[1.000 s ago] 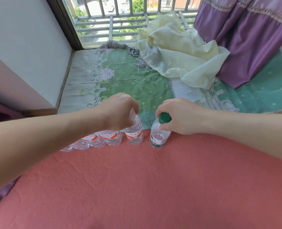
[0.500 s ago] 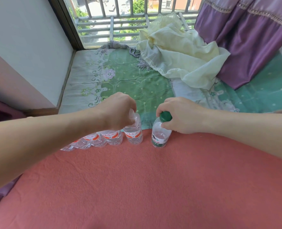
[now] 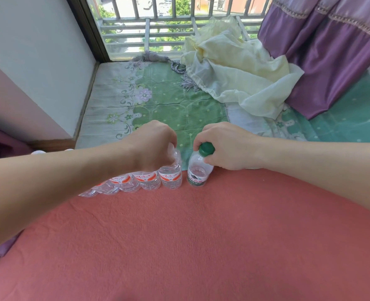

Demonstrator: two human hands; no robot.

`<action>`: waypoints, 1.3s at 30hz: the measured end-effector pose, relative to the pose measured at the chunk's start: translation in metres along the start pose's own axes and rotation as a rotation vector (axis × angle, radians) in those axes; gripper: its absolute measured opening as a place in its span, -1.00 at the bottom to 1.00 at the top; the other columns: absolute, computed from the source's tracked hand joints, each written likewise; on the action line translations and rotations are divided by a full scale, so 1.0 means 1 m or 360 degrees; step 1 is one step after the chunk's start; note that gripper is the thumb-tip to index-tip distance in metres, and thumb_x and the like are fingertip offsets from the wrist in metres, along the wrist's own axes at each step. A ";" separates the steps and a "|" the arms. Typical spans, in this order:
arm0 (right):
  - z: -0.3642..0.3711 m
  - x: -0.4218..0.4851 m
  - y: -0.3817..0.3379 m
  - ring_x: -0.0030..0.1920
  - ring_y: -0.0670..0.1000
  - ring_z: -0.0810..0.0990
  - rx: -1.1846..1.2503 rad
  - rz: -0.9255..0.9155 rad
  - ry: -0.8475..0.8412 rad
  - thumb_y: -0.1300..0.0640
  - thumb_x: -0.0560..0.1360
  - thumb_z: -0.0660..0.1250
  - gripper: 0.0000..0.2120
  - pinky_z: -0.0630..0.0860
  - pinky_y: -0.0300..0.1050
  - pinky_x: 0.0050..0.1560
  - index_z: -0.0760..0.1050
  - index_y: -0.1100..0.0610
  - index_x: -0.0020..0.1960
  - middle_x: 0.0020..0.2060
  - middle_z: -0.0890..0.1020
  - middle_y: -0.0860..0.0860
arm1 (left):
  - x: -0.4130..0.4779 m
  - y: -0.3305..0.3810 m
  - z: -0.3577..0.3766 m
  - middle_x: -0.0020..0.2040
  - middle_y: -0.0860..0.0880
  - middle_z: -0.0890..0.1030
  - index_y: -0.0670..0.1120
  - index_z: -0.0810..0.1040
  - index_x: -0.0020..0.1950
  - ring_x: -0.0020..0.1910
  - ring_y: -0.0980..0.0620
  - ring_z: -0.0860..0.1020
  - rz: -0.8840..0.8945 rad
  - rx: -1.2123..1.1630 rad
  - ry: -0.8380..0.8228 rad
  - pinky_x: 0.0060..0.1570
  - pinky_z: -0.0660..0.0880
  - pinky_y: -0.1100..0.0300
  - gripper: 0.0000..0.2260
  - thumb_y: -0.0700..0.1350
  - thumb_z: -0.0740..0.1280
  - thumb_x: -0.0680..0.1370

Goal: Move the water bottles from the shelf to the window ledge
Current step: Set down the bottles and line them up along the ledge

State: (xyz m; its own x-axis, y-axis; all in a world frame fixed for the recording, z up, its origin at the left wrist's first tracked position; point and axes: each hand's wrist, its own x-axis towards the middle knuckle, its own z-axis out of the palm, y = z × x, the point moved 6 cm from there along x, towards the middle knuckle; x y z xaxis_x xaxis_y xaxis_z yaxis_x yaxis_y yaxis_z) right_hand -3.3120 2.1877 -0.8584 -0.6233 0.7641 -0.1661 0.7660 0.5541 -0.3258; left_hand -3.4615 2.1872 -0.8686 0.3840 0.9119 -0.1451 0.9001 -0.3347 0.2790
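A row of several clear water bottles with red-and-white labels (image 3: 145,180) stands along the far edge of the pink-covered surface (image 3: 190,240). My left hand (image 3: 156,144) is closed over the top of the rightmost red-label bottle (image 3: 171,177). Just to its right stands a green-capped bottle with a green label (image 3: 198,173), and my right hand (image 3: 225,146) grips it around the neck, below the cap. Both bottles rest upright on the pink surface. Beyond them lies the window ledge, covered with a green floral mat (image 3: 164,109).
A crumpled pale yellow cloth (image 3: 236,72) and a purple curtain (image 3: 331,55) lie on the ledge's right half. A tasselled grey cord (image 3: 158,59) lies near the barred window (image 3: 169,22). A white wall (image 3: 38,61) bounds the ledge on the left.
Both hands stay on their bottles. The left hand's bottle has closed in on the row, and the green-capped bottle has tilted slightly and shifted a little left.
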 end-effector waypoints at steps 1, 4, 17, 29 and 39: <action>0.000 0.002 -0.001 -0.02 0.00 0.53 0.0006 -0.0009 0.0006 0.19 0.41 0.38 -0.72 0.41 -0.17 0.01 0.62 -0.01 0.10 -0.03 0.59 -0.02 | 0.000 0.000 -0.001 -0.20 -0.13 0.64 -0.15 0.65 -0.17 -0.15 -0.16 0.60 0.0003 -0.0006 -0.0002 -0.16 0.58 -0.06 -0.76 -0.03 0.29 0.35; 0.000 0.006 -0.003 -0.08 -0.04 0.47 0.0019 -0.0029 0.0007 0.21 0.40 0.37 -0.71 0.32 -0.22 -0.06 0.63 0.00 0.09 -0.04 0.58 -0.04 | -0.002 -0.001 0.000 -0.17 -0.13 0.64 -0.16 0.65 -0.14 -0.12 -0.16 0.59 0.0010 0.0001 0.0001 -0.13 0.58 -0.07 -0.75 -0.02 0.30 0.36; 0.001 0.012 -0.014 -0.06 0.04 0.52 0.0032 -0.0081 -0.0035 0.31 0.37 0.32 -0.66 0.38 -0.15 -0.04 0.64 0.00 0.05 -0.07 0.56 0.01 | -0.001 -0.003 0.004 -0.16 -0.11 0.62 -0.13 0.65 -0.12 -0.13 -0.13 0.58 0.0043 0.0015 0.0044 -0.11 0.57 -0.07 -0.82 -0.07 0.32 0.41; 0.007 0.015 -0.008 0.00 0.05 0.50 -0.0042 0.0047 0.0032 0.16 0.42 0.40 -0.64 0.32 -0.17 -0.07 0.56 0.03 0.22 0.01 0.57 0.02 | -0.001 -0.003 0.003 -0.14 -0.07 0.59 -0.09 0.65 -0.11 -0.12 -0.08 0.55 0.0037 0.0012 0.0058 -0.08 0.56 -0.03 -0.82 -0.10 0.28 0.41; 0.006 0.016 -0.013 -0.05 0.02 0.48 -0.0025 -0.0008 0.0045 0.20 0.43 0.38 -0.67 0.23 -0.24 -0.10 0.59 0.03 0.19 -0.01 0.56 -0.01 | -0.004 0.000 0.001 -0.11 -0.09 0.57 -0.11 0.64 -0.08 -0.09 -0.09 0.52 0.0025 0.0050 0.0032 -0.04 0.53 -0.04 -0.84 -0.12 0.30 0.45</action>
State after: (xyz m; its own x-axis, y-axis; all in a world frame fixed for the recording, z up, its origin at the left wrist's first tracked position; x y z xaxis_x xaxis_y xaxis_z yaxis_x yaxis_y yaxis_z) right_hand -3.3332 2.1910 -0.8626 -0.6226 0.7703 -0.1380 0.7655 0.5629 -0.3118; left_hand -3.4627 2.1834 -0.8688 0.3940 0.9110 -0.1220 0.9003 -0.3558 0.2508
